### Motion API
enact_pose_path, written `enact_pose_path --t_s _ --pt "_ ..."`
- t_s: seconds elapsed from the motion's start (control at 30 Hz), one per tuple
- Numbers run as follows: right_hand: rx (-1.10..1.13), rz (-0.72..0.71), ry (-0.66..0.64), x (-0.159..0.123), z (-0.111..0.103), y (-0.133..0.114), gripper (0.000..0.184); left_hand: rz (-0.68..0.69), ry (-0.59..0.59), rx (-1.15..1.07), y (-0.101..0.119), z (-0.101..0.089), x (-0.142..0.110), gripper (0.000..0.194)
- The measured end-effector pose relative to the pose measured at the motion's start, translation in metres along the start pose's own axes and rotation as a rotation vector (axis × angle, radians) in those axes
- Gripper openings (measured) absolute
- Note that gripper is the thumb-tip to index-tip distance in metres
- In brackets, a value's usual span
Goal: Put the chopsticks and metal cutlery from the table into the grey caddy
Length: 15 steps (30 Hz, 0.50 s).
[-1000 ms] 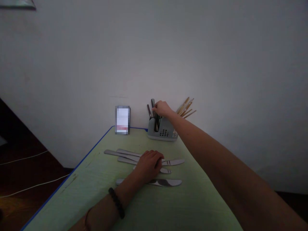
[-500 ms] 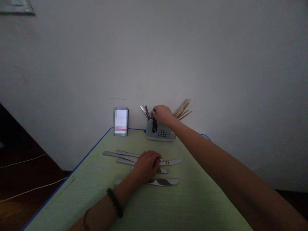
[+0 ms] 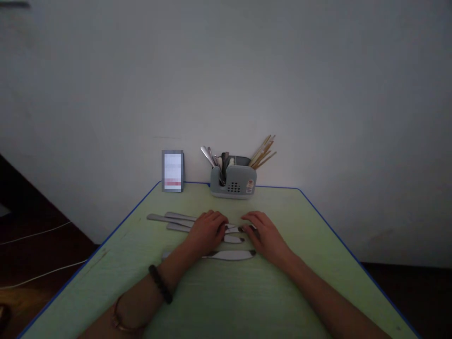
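Observation:
Several metal table knives (image 3: 158, 217) lie roughly side by side across the table, handles to the left and blades to the right. My left hand (image 3: 209, 230) is on the upper group, its fingers curled down over the knives and hiding their middles. Nearest to me, a separate knife (image 3: 231, 255) lies partly under my left wrist. Beside the blade tips is my right hand (image 3: 263, 233), thumb and fingers apart, close to one tip and holding nothing I can see. At the back, a grey cutlery holder (image 3: 238, 188) contains spoons or similar metal cutlery and chopsticks (image 3: 263, 153).
A phone or small tablet (image 3: 173, 171) with a blurred screen stands upright at the back left. The pale green table (image 3: 229, 301) has a blue edge and meets a white wall (image 3: 226, 84). White cables (image 3: 42, 277) run along the floor at left.
My right hand has come away from the cutlery holder, back and down to the knives' blade tips. My left hand stays over the knives. The view has shifted slightly.

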State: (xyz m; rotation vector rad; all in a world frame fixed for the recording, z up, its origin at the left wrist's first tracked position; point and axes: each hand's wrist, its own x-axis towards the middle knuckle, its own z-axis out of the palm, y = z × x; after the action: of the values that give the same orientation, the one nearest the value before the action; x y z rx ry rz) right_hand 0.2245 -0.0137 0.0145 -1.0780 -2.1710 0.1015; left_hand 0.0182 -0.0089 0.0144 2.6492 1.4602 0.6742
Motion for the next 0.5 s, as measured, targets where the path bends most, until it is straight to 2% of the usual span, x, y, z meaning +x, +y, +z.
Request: enact_pose_path --t_s 0.17,0.3,0.4,0.5 --pt "-0.077 0.077 -0.233 0.000 0.003 0.004 0.026 0.010 -0.041 0.013 -0.006 -0.002 0.000 0.023" --pt "-0.127 0.108 -0.307 0.005 -0.001 0.001 0.026 0.013 -0.045 -0.013 -0.022 -0.004 0.001 0.023" --pt "-0.159 0.121 -0.355 0.008 -0.007 0.000 0.021 0.074 -0.103 -0.102 -0.035 -0.010 -0.001 0.022" --pt "-0.163 0.159 -0.437 0.011 -0.016 0.002 0.015 0.063 -0.142 -0.133 -0.043 -0.016 -0.002 0.026"
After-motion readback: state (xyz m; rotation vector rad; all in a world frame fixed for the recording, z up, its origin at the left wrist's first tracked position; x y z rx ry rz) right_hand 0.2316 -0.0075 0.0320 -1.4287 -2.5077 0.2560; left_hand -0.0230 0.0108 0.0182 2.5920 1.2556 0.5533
